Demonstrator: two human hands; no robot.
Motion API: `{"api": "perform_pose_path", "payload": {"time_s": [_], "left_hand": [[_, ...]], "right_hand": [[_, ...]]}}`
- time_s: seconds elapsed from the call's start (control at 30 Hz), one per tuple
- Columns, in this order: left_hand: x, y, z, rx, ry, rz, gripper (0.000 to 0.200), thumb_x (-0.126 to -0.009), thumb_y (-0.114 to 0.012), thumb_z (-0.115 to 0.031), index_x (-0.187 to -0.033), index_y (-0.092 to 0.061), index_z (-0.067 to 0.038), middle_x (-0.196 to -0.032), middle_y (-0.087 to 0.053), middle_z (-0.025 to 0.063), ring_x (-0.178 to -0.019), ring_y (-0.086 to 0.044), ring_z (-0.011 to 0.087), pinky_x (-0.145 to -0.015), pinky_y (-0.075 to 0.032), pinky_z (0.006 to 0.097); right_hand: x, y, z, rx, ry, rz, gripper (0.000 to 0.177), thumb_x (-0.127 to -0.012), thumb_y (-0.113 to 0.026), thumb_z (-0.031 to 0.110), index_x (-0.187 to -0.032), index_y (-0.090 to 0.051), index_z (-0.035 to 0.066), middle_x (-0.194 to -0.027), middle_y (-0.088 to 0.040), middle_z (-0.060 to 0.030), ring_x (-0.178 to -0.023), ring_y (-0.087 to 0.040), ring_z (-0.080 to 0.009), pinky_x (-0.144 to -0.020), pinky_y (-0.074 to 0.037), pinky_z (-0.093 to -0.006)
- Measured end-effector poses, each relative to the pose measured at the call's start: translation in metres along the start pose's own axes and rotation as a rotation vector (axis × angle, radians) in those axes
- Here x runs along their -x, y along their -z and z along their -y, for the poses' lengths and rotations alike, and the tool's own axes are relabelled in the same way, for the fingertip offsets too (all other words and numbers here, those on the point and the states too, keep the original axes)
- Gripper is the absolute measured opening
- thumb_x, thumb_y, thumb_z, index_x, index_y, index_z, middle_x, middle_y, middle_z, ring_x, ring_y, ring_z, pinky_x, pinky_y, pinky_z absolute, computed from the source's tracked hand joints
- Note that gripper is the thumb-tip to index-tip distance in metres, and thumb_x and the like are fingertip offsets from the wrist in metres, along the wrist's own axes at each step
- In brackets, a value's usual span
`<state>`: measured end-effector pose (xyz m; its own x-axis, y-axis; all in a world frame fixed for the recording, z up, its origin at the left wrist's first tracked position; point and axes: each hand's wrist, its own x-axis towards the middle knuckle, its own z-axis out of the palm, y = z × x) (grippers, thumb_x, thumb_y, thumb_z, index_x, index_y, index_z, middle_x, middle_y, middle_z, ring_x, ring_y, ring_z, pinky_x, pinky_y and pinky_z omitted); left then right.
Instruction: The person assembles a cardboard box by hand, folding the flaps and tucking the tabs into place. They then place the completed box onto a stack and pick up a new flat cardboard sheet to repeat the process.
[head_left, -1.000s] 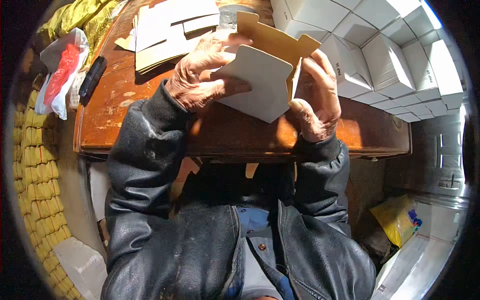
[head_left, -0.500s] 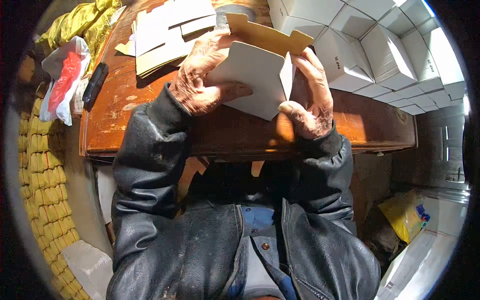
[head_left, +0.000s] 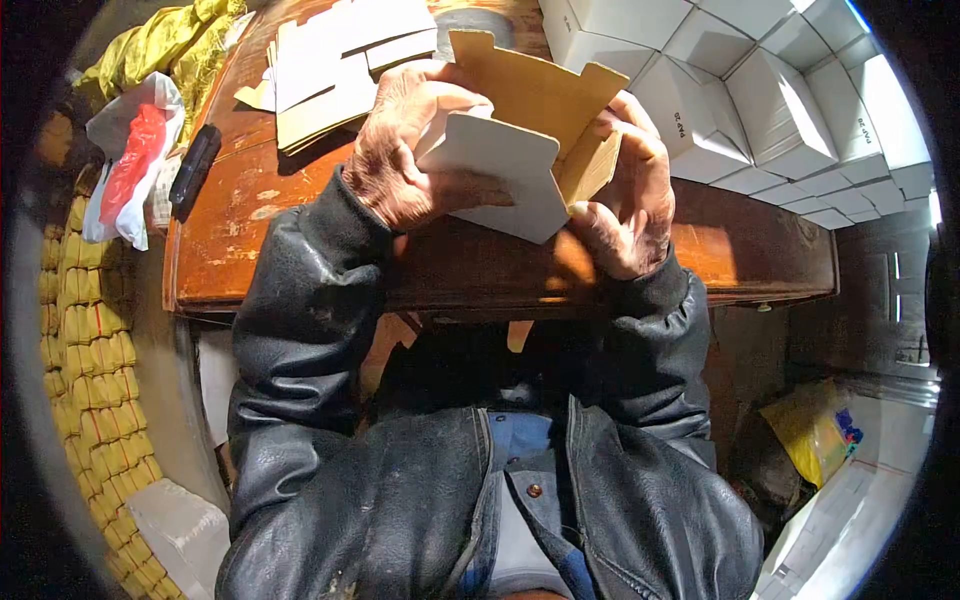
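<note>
Upper middle of the frame, I see an open-flapped white cardboard carton (head_left: 500, 165) between left hand (head_left: 405, 150), gripping its left side, and right hand (head_left: 640, 195), pinching its right edge; mouth frame-topward, long axis unclear, neither hand nearer.

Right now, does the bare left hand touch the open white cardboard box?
Touching. In the head view, the left hand lays its thumb across the box.

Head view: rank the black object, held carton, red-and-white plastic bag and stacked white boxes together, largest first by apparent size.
1. Stacked white boxes
2. Held carton
3. Red-and-white plastic bag
4. Black object
</note>
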<state>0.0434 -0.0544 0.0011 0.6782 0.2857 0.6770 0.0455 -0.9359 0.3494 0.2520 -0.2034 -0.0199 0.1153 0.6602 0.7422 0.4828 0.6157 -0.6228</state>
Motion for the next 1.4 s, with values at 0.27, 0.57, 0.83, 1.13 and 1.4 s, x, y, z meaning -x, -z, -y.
{"api": "perform_pose_path", "payload": {"time_s": [0.27, 0.57, 0.83, 1.13, 1.4], "left_hand": [[0.006, 0.007, 0.007, 0.388, 0.218, 0.016, 0.072, -0.052, -0.099, -0.033, -0.109, -0.061, -0.010, -0.119, -0.057, 0.0128, -0.114, -0.055, 0.0279, -0.100, -0.045, 0.0425], [0.005, 0.006, 0.002, 0.473, 0.197, -0.065, 0.067, -0.056, -0.098, -0.028, -0.106, -0.058, -0.007, -0.126, -0.052, 0.0138, -0.119, -0.054, 0.0250, -0.105, -0.044, 0.0390], [0.001, 0.005, 0.000, 0.331, 0.134, -0.067, 0.068, -0.055, -0.098, -0.032, -0.105, -0.060, -0.006, -0.123, -0.055, 0.0144, -0.117, -0.056, 0.0253, -0.101, -0.049, 0.0384], [0.001, 0.005, 0.000, 0.404, 0.132, -0.087, 0.063, -0.062, -0.092, -0.037, -0.108, -0.059, -0.009, -0.125, -0.057, 0.0126, -0.117, -0.056, 0.0246, -0.103, -0.044, 0.0397], [0.004, 0.000, 0.003, 0.600, 0.125, -0.095, 0.066, -0.061, -0.096, -0.024, -0.111, -0.057, -0.005, -0.122, -0.059, 0.0119, -0.113, -0.059, 0.0198, -0.099, -0.048, 0.0338]], "right_hand": [[-0.007, -0.005, 0.002, -0.022, 0.117, -0.024, 0.058, -0.086, -0.072, 0.034, -0.128, -0.047, 0.002, -0.142, -0.042, -0.0286, -0.130, -0.047, -0.0379, -0.108, -0.037, -0.0483], [-0.003, -0.003, 0.003, -0.040, 0.031, -0.087, 0.059, -0.088, -0.065, 0.037, -0.132, -0.045, 0.002, -0.147, -0.037, -0.0290, -0.134, -0.043, -0.0372, -0.111, -0.034, -0.0492], [-0.005, 0.007, 0.000, 0.114, 0.083, -0.005, 0.058, -0.081, -0.075, 0.031, -0.124, -0.053, -0.002, -0.143, -0.042, -0.0300, -0.134, -0.044, -0.0401, -0.113, -0.032, -0.0501], [-0.004, 0.002, 0.006, -0.017, 0.025, -0.125, 0.052, -0.086, -0.071, 0.028, -0.124, -0.048, 0.000, -0.139, -0.046, -0.0261, -0.132, -0.045, -0.0329, -0.113, -0.032, -0.0454], [0.000, -0.002, 0.017, -0.151, -0.117, -0.172, 0.062, -0.088, -0.068, 0.023, -0.138, -0.041, 0.000, -0.134, -0.052, -0.0181, -0.122, -0.052, -0.0245, -0.107, -0.039, -0.0396]]}}
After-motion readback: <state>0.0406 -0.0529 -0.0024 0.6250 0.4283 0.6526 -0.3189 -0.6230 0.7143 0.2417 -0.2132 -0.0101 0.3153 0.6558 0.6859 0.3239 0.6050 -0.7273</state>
